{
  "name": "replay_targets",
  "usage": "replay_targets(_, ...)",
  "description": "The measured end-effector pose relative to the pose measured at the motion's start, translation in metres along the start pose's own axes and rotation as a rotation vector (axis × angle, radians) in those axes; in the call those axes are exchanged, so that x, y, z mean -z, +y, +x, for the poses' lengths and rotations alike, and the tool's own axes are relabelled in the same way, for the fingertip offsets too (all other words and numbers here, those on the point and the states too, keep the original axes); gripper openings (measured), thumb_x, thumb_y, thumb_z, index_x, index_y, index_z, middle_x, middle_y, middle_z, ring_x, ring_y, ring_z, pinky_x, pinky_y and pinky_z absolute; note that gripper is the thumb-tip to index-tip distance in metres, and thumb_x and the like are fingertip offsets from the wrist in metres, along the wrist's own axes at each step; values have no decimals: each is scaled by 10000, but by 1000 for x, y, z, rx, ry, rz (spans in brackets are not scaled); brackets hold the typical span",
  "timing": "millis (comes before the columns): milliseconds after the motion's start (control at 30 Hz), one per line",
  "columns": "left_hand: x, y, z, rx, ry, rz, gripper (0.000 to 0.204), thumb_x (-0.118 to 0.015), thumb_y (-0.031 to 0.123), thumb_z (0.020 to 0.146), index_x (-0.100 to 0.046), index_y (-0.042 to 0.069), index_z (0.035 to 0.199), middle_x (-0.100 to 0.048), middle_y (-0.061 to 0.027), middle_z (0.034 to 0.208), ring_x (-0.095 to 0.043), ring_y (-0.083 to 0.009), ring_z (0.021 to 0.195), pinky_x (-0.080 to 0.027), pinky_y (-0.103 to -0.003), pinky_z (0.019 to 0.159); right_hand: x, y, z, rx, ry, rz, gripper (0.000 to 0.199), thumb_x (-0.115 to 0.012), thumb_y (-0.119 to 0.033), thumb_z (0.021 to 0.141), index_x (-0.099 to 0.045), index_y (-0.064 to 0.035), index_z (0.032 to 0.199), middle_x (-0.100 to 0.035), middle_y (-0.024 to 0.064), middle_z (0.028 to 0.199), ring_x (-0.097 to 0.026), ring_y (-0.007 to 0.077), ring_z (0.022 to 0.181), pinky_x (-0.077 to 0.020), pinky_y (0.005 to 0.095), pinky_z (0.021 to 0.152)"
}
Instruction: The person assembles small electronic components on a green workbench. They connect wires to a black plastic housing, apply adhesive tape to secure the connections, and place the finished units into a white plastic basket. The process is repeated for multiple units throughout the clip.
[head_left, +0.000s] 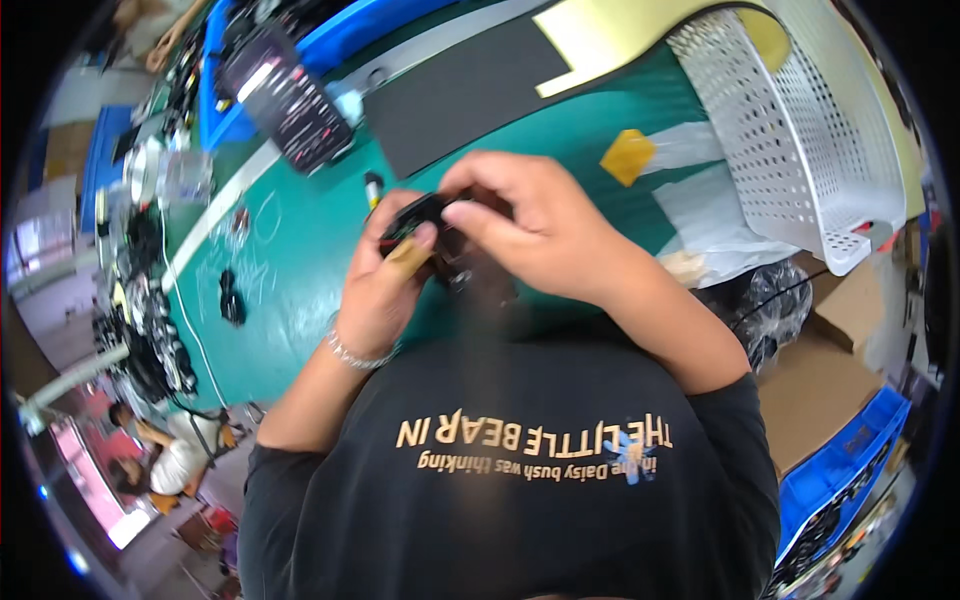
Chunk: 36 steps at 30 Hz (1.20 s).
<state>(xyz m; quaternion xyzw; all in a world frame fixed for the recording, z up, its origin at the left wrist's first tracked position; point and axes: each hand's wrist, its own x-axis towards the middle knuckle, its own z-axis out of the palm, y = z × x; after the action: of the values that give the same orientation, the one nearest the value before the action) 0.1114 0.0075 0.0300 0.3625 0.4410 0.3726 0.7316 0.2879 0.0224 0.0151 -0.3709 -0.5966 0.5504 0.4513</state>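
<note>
Green work table (300,250) underneath everything, edges bent by the lens. White perforated plastic basket (790,140) at upper right, tilted, with a clear plastic bag (710,215) and a small yellow piece (628,156) beside it on the table. Dark grey foam sheet (465,90) lying flat at top centre, a pale yellow sheet (620,35) overlapping its far end. Blue bin (300,50) at upper left behind a black printed package (288,97); another blue bin (845,455) at lower right next to a brown cardboard box (820,385). Tangle of black cables and parts (140,310) along the left edge.

Right hand (545,235) curled over from above, fingers bent and closed down on a small black part (425,215) held above the table in front of the chest. Left hand (385,285) gripping the same part from below, thumb pressed against its near side, fingers wrapped behind; thin silver bracelet (355,352) on the wrist. Both clamped together on it, touching each other.

Most of the part covered by fingers: shape hard to make out, only a black top and a hint of red showing. Region just below the hands blurred. Small black cylinder (373,187) on the table just beyond the left hand, partly hidden.
</note>
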Motion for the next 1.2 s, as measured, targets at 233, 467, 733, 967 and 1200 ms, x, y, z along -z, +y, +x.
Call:
replay_targets(233, 30, -9, -25, -270, -62, -67, 156, -519, 152, 907, -461, 72, 1028, -544, -3, 940, -524, -80, 902, -426, -246, 797, -56, -12, -8, 11, 181, 106, 69, -560, -27, 825, -571, -10, 891, -533, 15, 732, -521, 79, 646, -434, 209, 604)
replay_targets(467, 55, -5, -43, -247, 12, -315, 190, -517, 131, 902, -442, 48, 1055, -583, -55, 976, -585, -121, 872, -466, -269, 778, -95, -16, -5, 8, 156, 101, 91, -550, -32, 853, -591, 9, 924, -547, 7, 753, -515, 72, 720, -454, 203, 649)
replay_targets(733, 84, -17, -51, -268, 16, -330, 292, -516, 168, 900, -415, 49, 1146, -571, -87, 1002, -593, -170, 842, -503, -324, 737, -113, 0, 1, 25, 87, 260, 161, -539, -95, 876, -605, 13, 975, -573, 11, 783, -516, 57, 704, -404, 181, 579)
replay_targets(967, 89, -19, -48, -376, -13, -324, 232, -487, 77, 901, -402, 25, 1110, -581, -82, 999, -583, -122, 874, -473, -258, 778, -112, -11, 4, -6, 96, 78, 198, -563, -20, 844, -561, 41, 1033, -579, 30, 837, -547, 74, 778, -434, 188, 643)
replay_targets(1200, 92, -23, -44, -374, 20, -314, 202, -486, 59, 897, -414, 17, 1082, -574, -84, 993, -577, -121, 870, -470, -264, 784, -109, -6, 10, -55, 92, 52, 177, -583, 19, 821, -558, 50, 994, -569, 44, 863, -542, 82, 799, -455, 207, 733)
